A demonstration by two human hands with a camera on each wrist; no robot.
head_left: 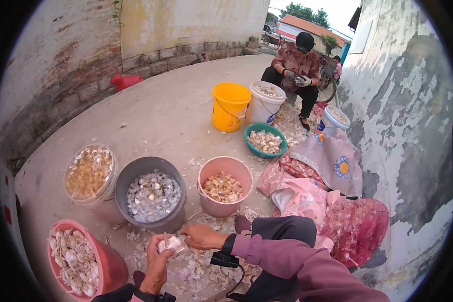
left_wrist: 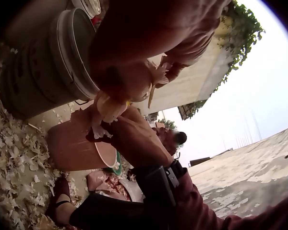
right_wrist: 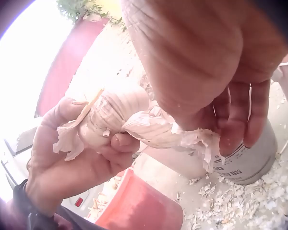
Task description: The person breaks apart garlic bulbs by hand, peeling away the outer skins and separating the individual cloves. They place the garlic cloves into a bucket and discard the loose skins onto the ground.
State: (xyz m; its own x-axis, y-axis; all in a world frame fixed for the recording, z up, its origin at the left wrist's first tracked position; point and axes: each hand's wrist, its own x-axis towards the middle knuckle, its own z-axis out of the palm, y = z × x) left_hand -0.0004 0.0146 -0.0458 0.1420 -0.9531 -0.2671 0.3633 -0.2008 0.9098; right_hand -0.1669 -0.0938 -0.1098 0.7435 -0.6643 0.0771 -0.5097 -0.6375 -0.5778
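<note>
My left hand point(head_left: 157, 264) holds a whitish garlic bulb point(right_wrist: 110, 112), thumb and fingers curled round it, with loose papery skin hanging from its side. Against the bulb, my right hand point(head_left: 204, 237) pinches a garlic clove point(right_wrist: 156, 132) in its skin, its other fingers bent above it. Both hands meet low in the head view, above peelings on the ground. In the left wrist view the clove point(left_wrist: 109, 109) shows pale at the right fingertips, and part of the bulb is hidden by the left hand.
A red bucket of garlic bulbs point(head_left: 113, 267) stands at the left. Ahead are a grey bucket point(head_left: 178, 214), a white bucket point(head_left: 110, 209) and a pink bucket point(head_left: 219, 207), each with garlic. Sacks point(head_left: 357, 229) lie right. Beyond, a seated person point(head_left: 297, 65) works beside a yellow bucket point(head_left: 229, 110).
</note>
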